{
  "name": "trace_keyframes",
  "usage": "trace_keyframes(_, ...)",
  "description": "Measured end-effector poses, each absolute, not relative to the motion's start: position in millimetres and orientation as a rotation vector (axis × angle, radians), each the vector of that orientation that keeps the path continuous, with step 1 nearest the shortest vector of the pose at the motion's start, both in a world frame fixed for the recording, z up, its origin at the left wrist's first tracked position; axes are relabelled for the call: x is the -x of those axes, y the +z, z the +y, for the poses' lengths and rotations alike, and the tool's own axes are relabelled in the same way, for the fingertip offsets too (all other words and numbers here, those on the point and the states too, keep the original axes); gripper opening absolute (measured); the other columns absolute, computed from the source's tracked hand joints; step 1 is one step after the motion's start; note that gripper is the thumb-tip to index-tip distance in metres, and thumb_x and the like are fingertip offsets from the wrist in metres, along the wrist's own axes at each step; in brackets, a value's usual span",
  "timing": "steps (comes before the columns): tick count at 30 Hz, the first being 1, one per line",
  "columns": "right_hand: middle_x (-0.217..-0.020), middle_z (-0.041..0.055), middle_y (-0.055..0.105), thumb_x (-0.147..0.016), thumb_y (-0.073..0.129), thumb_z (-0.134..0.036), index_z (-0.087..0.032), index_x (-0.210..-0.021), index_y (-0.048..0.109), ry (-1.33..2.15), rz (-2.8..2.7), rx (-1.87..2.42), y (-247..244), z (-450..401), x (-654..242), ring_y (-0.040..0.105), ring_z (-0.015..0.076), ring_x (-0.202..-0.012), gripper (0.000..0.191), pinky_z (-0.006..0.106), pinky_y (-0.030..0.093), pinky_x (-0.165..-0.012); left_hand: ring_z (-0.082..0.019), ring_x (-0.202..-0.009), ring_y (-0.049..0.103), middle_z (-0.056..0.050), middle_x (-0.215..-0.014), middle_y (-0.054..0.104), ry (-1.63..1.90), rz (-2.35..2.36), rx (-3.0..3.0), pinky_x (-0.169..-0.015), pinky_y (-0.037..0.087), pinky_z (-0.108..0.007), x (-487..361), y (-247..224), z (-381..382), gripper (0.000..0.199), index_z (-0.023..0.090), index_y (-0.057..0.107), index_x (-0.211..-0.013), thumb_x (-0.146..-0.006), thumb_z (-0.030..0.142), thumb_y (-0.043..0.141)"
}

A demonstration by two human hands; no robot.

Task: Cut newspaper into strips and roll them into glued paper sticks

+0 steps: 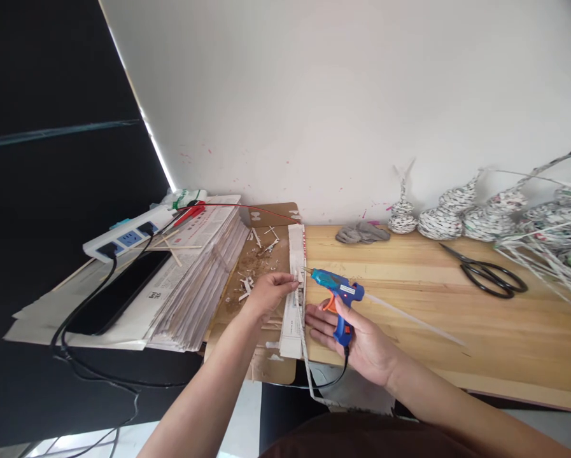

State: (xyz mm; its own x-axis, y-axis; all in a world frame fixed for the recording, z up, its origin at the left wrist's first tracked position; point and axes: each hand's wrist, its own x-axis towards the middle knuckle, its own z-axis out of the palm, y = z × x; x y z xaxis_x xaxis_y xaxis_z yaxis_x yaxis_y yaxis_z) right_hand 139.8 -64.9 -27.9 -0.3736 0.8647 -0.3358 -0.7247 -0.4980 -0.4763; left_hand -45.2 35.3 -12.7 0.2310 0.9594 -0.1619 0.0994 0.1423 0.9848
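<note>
My right hand [372, 348] holds a blue hot glue gun [331, 282] by its handle, the thumb over the grip and the fingers spread beneath the orange trigger. A clear glue stick [419, 320] sticks out of its back. The nozzle points left, almost at the fingertips of my left hand [267, 296]. Those fingers pinch the end of a thin rolled paper strand [305, 356], which hangs past the table edge and bends to the right. Under it lies a flat folded newspaper strip [291, 337] on brown cardboard [237, 318].
Left stands a newspaper stack [199, 286] bearing a power strip [128, 238], a phone [123, 292] and a red-handled tool [190, 214]. Black scissors [486, 273], a grey cloth [362, 233] and woven paper gourds [440, 222] are to the right. Paper scraps [247, 289] litter the cardboard.
</note>
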Motion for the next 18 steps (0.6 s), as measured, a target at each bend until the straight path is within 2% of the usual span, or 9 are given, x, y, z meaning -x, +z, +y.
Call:
trace_keyframes(5, -0.121, 0.0128, 0.065, -0.087, 0.061, -0.043, -0.017, -0.098, 0.064, 1.978, -0.311, 0.683, -25.6, -68.0, -147.4, 0.056, 0.0265, -0.120, 0.029, 0.043, 0.037, -0.108, -0.016, -0.073, 0.061, -0.004, -0.078, 0.073, 0.854, 1.158, -1.238, -0.081, 0.042, -0.030, 43.3, -11.5, 35.1, 0.026, 0.016, 0.075, -0.076, -0.056, 0.032, 0.081)
trace_keyframes(11, -0.115, 0.0104, 0.068, -0.084, 0.065, -0.042, -0.020, -0.100, 0.063, 1.907, -0.301, 0.747, -19.4, -67.2, -152.2, 0.059, 0.0257, -0.117, 0.027, 0.043, 0.039, -0.107, -0.017, -0.073, 0.063, -0.003, -0.077, 0.073, 0.841, 1.118, -1.222, -0.082, 0.043, -0.030, 34.8, -11.5, 32.5, 0.022, 0.017, 0.075, -0.073, -0.057, 0.031, 0.080)
trace_keyframes(18, -0.110, 0.0084, 0.069, -0.080, 0.070, -0.041, -0.021, -0.094, 0.064, 1.744, -0.367, 0.834, -16.1, -55.5, -159.1, 0.061, 0.0240, -0.113, 0.026, 0.039, 0.044, -0.103, -0.016, -0.072, 0.063, -0.005, -0.081, 0.073, 0.827, 1.062, -1.117, -0.077, 0.046, -0.029, 38.5, -10.9, 21.7, 0.030, 0.016, 0.075, -0.078, -0.056, 0.034, 0.082)
